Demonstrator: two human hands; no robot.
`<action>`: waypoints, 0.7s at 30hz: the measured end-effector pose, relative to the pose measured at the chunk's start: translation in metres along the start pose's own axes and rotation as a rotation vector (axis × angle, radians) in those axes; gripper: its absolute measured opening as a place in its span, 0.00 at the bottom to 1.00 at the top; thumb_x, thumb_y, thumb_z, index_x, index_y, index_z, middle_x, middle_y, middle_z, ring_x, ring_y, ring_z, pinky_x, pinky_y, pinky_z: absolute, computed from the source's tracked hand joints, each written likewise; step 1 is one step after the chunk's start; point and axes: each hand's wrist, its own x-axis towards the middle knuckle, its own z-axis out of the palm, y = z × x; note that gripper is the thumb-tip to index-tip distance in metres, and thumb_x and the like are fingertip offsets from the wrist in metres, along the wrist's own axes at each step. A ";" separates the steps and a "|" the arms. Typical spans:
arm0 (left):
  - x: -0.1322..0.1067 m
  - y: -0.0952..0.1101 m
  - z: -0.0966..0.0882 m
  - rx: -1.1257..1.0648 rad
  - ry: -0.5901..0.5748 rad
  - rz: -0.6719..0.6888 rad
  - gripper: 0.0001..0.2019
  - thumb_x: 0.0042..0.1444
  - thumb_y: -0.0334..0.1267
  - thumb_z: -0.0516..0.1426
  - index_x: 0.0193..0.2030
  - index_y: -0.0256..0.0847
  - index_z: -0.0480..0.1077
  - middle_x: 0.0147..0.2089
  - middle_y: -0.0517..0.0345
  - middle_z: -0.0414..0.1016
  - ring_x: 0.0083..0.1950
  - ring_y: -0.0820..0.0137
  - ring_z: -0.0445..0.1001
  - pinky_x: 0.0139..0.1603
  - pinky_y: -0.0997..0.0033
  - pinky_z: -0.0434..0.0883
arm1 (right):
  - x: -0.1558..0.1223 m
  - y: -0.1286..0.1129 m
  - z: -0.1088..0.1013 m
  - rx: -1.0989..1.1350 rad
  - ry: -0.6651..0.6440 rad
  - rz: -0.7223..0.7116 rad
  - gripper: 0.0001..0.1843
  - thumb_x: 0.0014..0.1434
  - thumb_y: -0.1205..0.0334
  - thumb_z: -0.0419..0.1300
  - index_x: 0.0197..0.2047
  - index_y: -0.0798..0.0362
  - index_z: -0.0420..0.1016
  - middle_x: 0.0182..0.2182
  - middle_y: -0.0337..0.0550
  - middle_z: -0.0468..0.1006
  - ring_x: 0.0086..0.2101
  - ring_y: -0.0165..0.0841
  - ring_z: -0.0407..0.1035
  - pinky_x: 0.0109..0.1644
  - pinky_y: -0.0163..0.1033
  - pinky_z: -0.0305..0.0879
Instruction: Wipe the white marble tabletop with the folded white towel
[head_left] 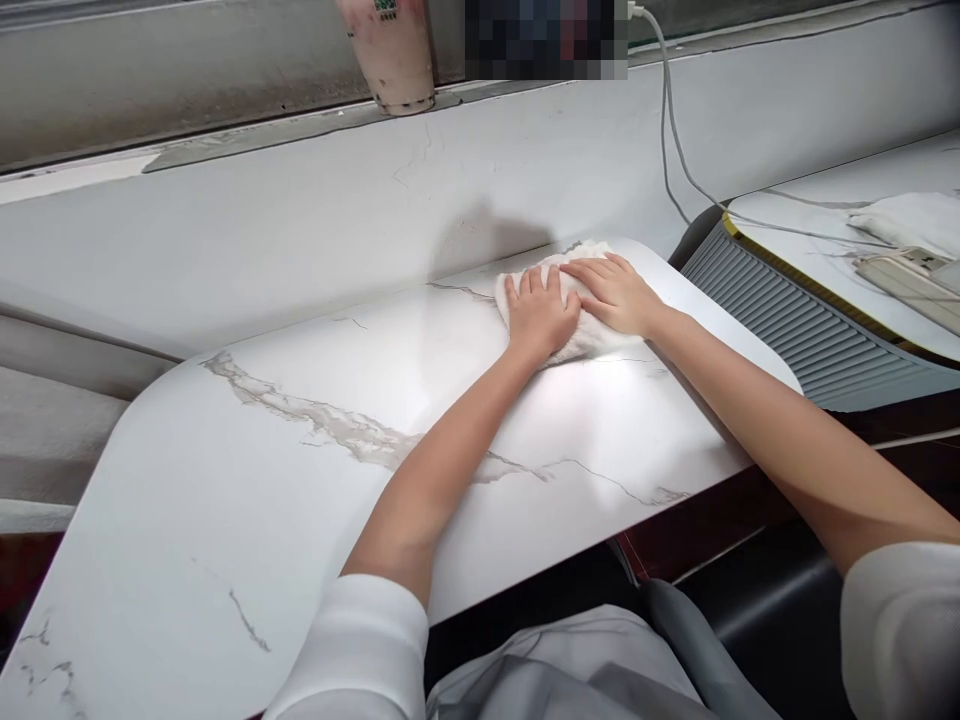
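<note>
A folded white cloth (592,338) lies on the white marble-patterned tabletop (285,490), near its far right end. My left hand (541,315) rests palm down on the cloth's left part, fingers spread over it and thumb out to the side. On the cloth's right part my right hand (619,295) lies flat, with its fingers stretched out to the left, close to my left thumb. Both hands are open and press on the cloth from above. Their palms and the underside of the cloth are hidden.
A plastic cup (397,60) with a pinkish drink stands on the sill behind the table. Beside it is a blurred-out dark device with a white cable (670,120) hanging down. To the right, a second tabletop (810,215) carries another white cloth (911,218) and a beige object.
</note>
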 end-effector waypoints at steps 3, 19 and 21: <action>-0.025 0.016 0.000 -0.009 -0.009 0.031 0.29 0.69 0.44 0.40 0.72 0.34 0.55 0.73 0.45 0.58 0.75 0.60 0.52 0.76 0.48 0.43 | -0.032 -0.007 -0.007 -0.035 0.008 0.015 0.32 0.66 0.52 0.40 0.68 0.55 0.60 0.65 0.54 0.66 0.64 0.45 0.58 0.69 0.59 0.46; -0.139 0.093 0.006 -0.037 0.033 0.205 0.29 0.68 0.44 0.43 0.70 0.29 0.56 0.71 0.37 0.60 0.74 0.52 0.55 0.75 0.42 0.47 | -0.182 -0.048 -0.050 -0.117 0.001 0.037 0.33 0.69 0.48 0.37 0.74 0.50 0.49 0.66 0.53 0.65 0.66 0.45 0.57 0.70 0.62 0.48; -0.145 0.098 0.006 -0.030 0.038 0.216 0.29 0.68 0.44 0.43 0.70 0.29 0.56 0.71 0.37 0.61 0.74 0.52 0.55 0.75 0.42 0.48 | -0.193 -0.050 -0.052 -0.129 -0.018 0.045 0.33 0.70 0.48 0.36 0.74 0.49 0.47 0.67 0.52 0.64 0.66 0.45 0.56 0.70 0.62 0.48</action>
